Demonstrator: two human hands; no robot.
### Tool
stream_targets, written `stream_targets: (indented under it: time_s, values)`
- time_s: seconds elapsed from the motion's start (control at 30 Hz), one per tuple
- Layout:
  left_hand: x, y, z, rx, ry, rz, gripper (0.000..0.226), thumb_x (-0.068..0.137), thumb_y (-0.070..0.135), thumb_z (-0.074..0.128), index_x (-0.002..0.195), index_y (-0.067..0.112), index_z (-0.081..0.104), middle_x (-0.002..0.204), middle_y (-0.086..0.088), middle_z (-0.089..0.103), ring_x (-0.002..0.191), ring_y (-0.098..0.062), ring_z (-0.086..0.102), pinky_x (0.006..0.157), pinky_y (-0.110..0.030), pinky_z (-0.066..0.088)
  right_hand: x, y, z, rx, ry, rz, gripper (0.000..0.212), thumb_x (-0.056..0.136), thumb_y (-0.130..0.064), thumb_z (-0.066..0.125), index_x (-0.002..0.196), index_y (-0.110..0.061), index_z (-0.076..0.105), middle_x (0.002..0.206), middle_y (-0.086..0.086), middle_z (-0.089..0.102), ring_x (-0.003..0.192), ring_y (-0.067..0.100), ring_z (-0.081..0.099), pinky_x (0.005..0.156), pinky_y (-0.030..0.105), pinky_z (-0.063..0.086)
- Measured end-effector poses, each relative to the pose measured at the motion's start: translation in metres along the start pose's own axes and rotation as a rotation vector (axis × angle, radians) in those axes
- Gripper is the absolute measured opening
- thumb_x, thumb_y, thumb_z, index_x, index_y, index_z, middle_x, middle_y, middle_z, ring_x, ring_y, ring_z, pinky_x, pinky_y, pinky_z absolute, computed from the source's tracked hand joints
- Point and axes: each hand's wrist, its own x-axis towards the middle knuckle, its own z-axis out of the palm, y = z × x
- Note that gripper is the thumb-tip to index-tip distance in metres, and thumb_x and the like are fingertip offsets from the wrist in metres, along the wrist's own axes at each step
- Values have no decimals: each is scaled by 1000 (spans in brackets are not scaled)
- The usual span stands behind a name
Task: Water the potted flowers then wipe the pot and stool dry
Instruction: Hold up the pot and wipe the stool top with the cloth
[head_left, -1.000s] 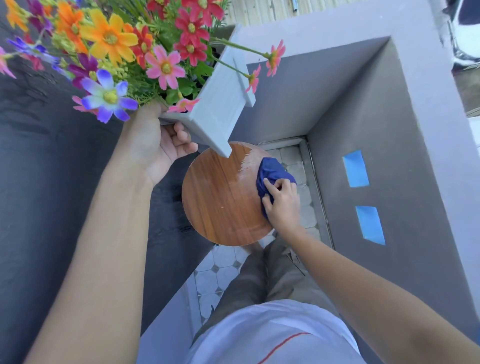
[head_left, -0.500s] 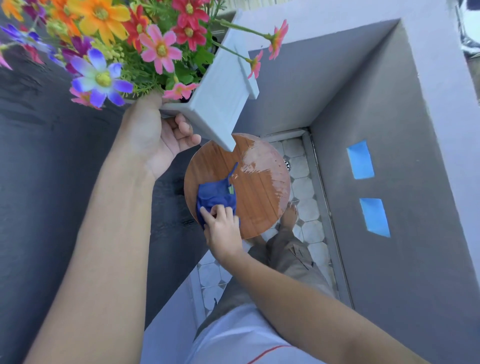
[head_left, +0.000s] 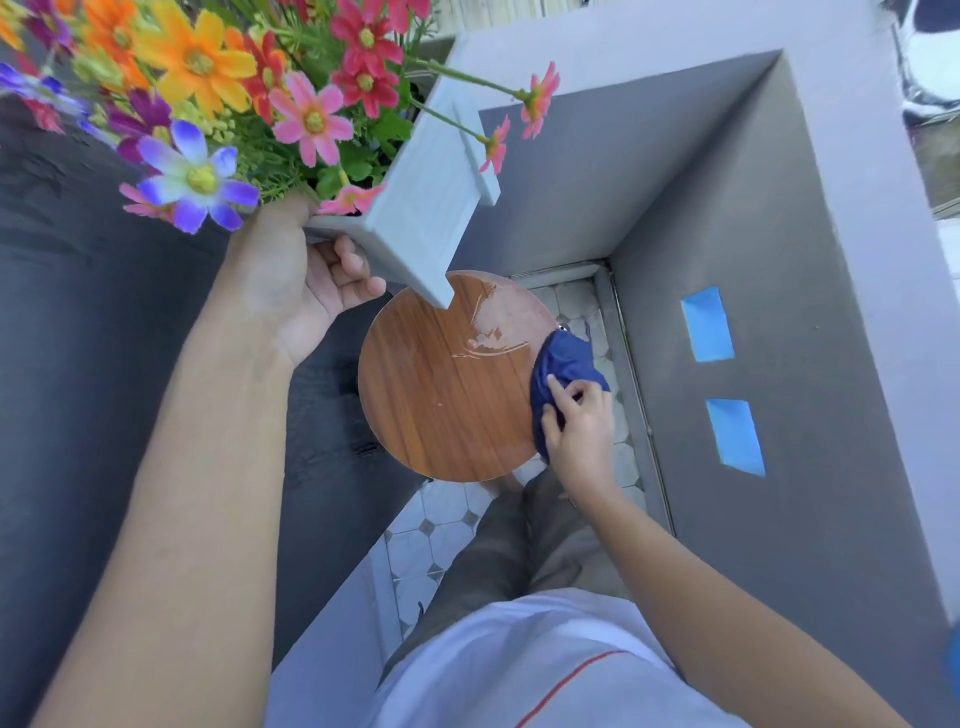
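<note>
My left hand (head_left: 296, 283) grips the white rectangular flower pot (head_left: 426, 208) from below and holds it lifted above the stool. Colourful flowers (head_left: 218, 98) spill from its top at the upper left. Below it stands the round wooden stool (head_left: 436, 395), with a wet film of water (head_left: 498, 322) on its far right part. My right hand (head_left: 576, 426) presses a dark blue cloth (head_left: 563, 364) against the stool's right edge.
Grey walls (head_left: 737, 218) enclose a narrow corner on the far and right sides, with two blue tape patches (head_left: 709, 325) on the right wall. A dark wall (head_left: 78, 364) runs along the left. White tiled floor (head_left: 441, 535) lies below, with my legs beside the stool.
My right hand has swept the blue cloth across the stool, from the right side to the near left and back to the right edge. The wet patch is smaller. The pot stays lifted.
</note>
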Motion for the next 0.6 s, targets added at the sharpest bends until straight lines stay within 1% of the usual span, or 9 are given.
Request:
stream_targets:
  time_s: [0.1,0.17,0.2,0.27,0.33,0.4,0.5,0.53,0.6]
  values:
    - [0,-1,2,13,-14,-11,32,100,20,41,73,13,58,50,0,45,41,-10,44,50,-27,50,9,-13,2,-23,-3,63,40,89,-10,65,128,-12,69,103,8,56,97,29,49,81,51,50]
    - [-1,-2,3,9,-13,-16,33,101,20,40,73,13,56,51,0,45,41,-10,44,49,-26,50,6,-31,6,-16,-35,87,44,91,-18,63,134,-12,64,108,9,55,101,29,49,85,51,49]
    - [-1,-2,3,3,-12,-18,35,101,20,39,71,14,55,50,0,45,41,-10,44,48,-26,50,3,-40,8,-24,-70,91,49,92,-27,63,139,-13,59,113,9,54,105,29,48,89,50,48]
    - [-1,-3,4,2,-16,-18,38,101,19,38,67,14,54,49,0,45,41,-11,44,47,-27,49,-6,-53,10,-79,-158,64,71,89,-50,63,149,-15,46,124,9,49,114,28,44,95,44,44]
    - [-1,-3,3,9,-19,-23,35,101,19,38,71,13,55,49,0,45,40,-10,44,47,-27,50,-13,-59,14,-124,-239,2,88,83,-57,68,154,-16,35,131,9,45,119,27,40,97,42,41]
    - [0,-2,4,13,-19,-28,32,101,19,39,74,12,55,48,0,45,40,-10,44,47,-27,50,-18,-63,18,-147,-298,-64,90,80,-42,77,154,-15,34,132,10,45,120,29,41,98,44,43]
    - [0,-3,3,9,-5,-34,31,101,18,40,76,12,56,49,0,44,39,-10,44,47,-27,50,-24,-77,27,-111,-336,-153,83,72,-15,78,148,-12,45,125,11,51,111,31,47,88,48,50]
    - [0,-4,3,4,-3,-35,31,101,18,40,75,13,57,50,-1,45,39,-10,44,47,-27,50,-27,-83,30,-70,-353,-183,78,71,-11,76,145,-11,50,123,11,53,110,31,48,86,48,50]
    - [0,-5,2,1,2,-37,31,101,18,42,74,13,57,51,-1,45,40,-10,44,47,-28,50,-32,-96,36,67,-416,-221,66,76,-10,71,141,-9,56,123,10,58,112,30,50,90,47,49]
